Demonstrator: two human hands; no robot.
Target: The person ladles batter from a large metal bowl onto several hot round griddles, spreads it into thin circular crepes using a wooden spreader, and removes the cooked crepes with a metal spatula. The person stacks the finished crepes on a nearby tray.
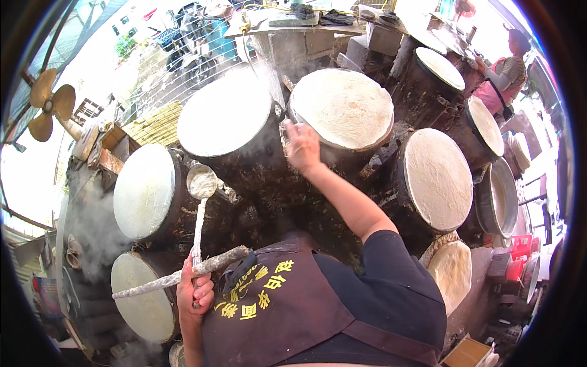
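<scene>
My left hand (195, 292) is closed round the handle of a batter-coated ladle (201, 182) and a rough, whitish stick (150, 285). The ladle's bowl points away from me, and pale batter coats it. The stick lies crosswise through the grip. My right hand (302, 148) reaches to the near left rim of a round griddle covered by a pale, flour-dusted pancake (342, 107). Its fingertips are blurred, and I cannot make out whether they touch the pancake or the rim. Left of that hand, a second griddle bears a bright white round (225, 113).
More drum stoves surround me, with pale rounds (438, 179) on the right and white rounds (144, 191) at left, where steam rises. A metal basin (498, 197) stands far right. A fan (49, 105) is at upper left. Another person (504, 76) stands at upper right.
</scene>
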